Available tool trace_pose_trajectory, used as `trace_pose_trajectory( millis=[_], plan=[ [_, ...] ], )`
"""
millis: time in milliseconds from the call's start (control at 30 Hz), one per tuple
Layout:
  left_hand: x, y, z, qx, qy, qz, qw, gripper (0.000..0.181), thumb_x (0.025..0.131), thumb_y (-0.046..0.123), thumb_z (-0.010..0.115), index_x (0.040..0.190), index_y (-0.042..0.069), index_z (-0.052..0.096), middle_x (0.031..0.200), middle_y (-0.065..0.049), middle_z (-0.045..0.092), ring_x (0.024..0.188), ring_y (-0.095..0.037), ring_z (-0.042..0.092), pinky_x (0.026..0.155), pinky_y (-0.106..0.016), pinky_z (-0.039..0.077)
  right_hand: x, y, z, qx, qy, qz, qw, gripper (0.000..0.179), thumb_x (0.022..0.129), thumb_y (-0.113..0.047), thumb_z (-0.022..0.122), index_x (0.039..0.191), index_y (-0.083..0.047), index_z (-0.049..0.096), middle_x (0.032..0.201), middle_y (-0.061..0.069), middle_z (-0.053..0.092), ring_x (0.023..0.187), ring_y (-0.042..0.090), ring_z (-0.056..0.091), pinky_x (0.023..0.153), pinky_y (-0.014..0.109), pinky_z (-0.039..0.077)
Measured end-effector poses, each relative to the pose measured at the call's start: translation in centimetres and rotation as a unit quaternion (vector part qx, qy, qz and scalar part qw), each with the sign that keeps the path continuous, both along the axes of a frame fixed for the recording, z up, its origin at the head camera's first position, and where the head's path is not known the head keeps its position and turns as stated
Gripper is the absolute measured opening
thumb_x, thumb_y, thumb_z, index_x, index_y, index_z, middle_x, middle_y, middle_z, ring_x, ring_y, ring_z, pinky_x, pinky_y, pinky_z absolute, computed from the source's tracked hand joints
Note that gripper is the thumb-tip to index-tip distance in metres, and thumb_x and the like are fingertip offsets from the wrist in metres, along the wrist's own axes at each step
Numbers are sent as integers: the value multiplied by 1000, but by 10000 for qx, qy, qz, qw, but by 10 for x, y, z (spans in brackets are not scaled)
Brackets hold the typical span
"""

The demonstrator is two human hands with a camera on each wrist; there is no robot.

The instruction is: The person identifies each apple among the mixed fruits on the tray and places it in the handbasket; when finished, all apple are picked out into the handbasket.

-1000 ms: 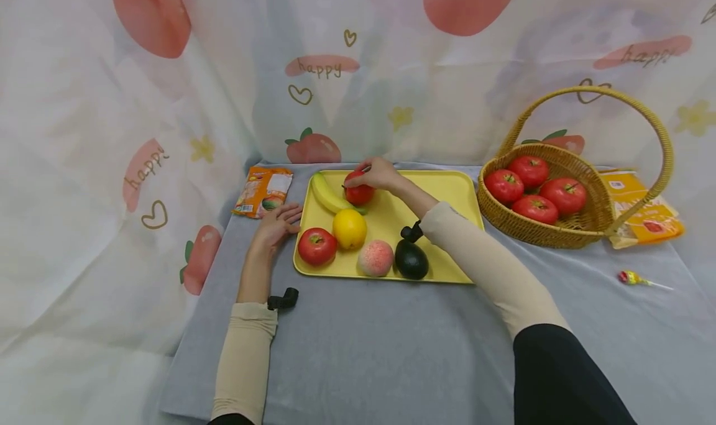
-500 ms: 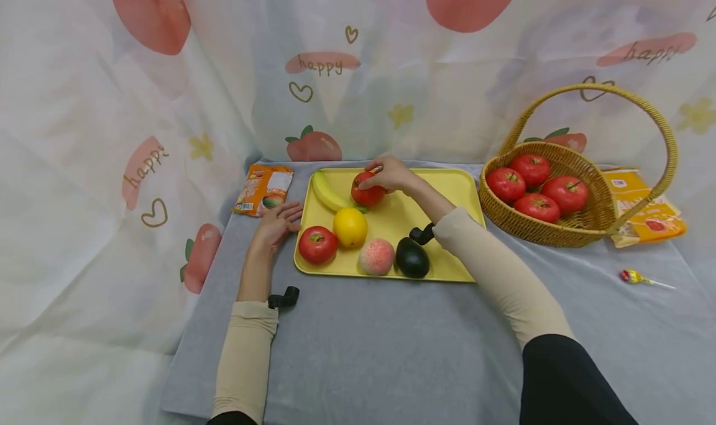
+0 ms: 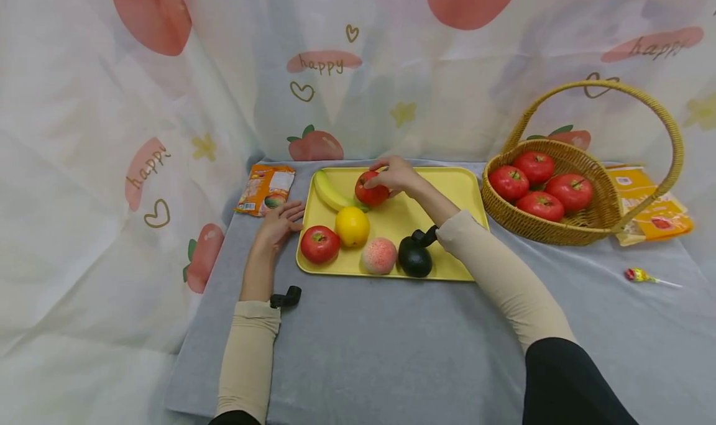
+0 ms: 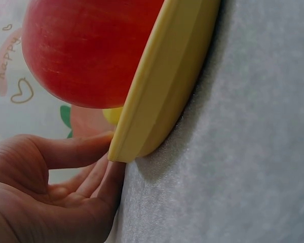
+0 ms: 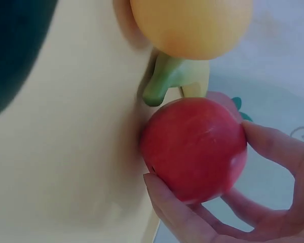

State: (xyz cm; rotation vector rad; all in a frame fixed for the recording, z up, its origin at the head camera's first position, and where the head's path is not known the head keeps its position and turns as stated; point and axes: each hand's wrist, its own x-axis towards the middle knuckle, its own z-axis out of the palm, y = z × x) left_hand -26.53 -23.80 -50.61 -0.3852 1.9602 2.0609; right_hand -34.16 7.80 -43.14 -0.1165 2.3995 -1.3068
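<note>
My right hand (image 3: 396,175) holds a red apple (image 5: 195,149) between thumb and fingers, close over the back of the yellow tray (image 3: 442,192). Beside it a banana (image 3: 330,192) curves, its green stem end near the apple in the right wrist view. My left hand (image 3: 276,226) lies at the tray's left edge with its fingers extended; in the left wrist view the thumb (image 4: 73,152) touches the rim. Along the tray's front sit another red apple (image 3: 320,245), a peach (image 3: 379,255) and a dark green avocado (image 3: 414,257), with a yellow-orange round fruit (image 3: 352,226) just behind.
A wicker basket (image 3: 517,223) with a tall handle and several red apples (image 3: 569,192) stands right of the tray. A yellow-orange packet (image 3: 651,214) lies behind it, a lollipop (image 3: 640,276) in front. An orange snack packet (image 3: 264,190) lies by my left hand.
My right hand has shifted the held apple slightly rightward, away from the banana's middle. The left hand has stayed at the tray's edge.
</note>
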Motion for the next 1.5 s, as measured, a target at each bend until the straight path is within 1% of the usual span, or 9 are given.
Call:
trace_pose_trajectory(
  millis=[133,267,567,767,967,1100,1200,1400,1500],
  plan=[
    [0,1,0,14,58,-17,10000,69,94,-20,54,158,3,42,157,-16,50,144,-25,50,89,-24,58,0,7,0,-303,-85,-169,9994,58,87,-21,83,139,-8,62,141,19,53,121,38,59,94,56,57],
    [0,0,-2,82,117,-42,9999,70,94,-23,51,158,2,40,158,-17,48,145,-26,48,82,-21,58,0,13,1,-478,-91,-248,9985,57,87,-21,84,138,-8,62,138,19,55,120,37,60,93,56,58],
    [2,1,-1,85,126,-99,9998,68,96,-21,52,159,0,38,158,-19,48,145,-27,48,80,-21,58,7,27,12,-832,-204,-212,9961,57,89,-18,82,140,-6,60,138,21,56,120,40,60,96,58,56],
    [3,3,0,18,22,-169,9999,70,96,-19,52,160,2,36,160,-17,45,147,-26,46,86,-21,57,13,41,26,-1163,-389,-175,9923,53,90,-16,80,139,-7,61,141,18,55,124,39,57,100,60,53],
    [4,2,2,21,-13,-154,9999,72,94,-21,53,161,3,36,161,-16,45,147,-25,45,91,-23,56,16,56,37,-1363,-409,-311,9893,59,92,-17,78,144,-5,55,146,19,52,127,40,56,103,62,50],
    [6,0,2,-11,-91,-125,9999,72,94,-21,52,161,3,37,161,-16,45,148,-25,45,90,-22,57,19,67,41,-1398,-404,-393,9886,60,93,-18,78,147,-5,54,147,19,51,126,40,57,103,61,50],
    [6,0,3,-8,-32,-135,9999,71,95,-21,52,160,2,36,161,-18,45,148,-26,45,88,-21,57,21,76,46,-1448,-385,-453,9877,59,94,-17,76,147,-4,54,148,19,50,125,42,59,102,60,50],
    [5,1,2,-50,57,-100,9999,70,95,-20,53,159,2,37,159,-19,47,146,-27,47,85,-20,57,26,96,62,-1424,-402,-577,9873,59,97,-18,73,150,-5,52,149,18,50,125,41,60,101,55,53],
    [5,2,1,-50,54,-144,9999,70,96,-19,53,160,1,36,160,-19,46,147,-27,46,92,-24,57,29,107,69,-1407,-432,-643,9870,60,98,-18,72,152,-5,50,151,19,49,126,42,60,102,55,53]
  ],
)
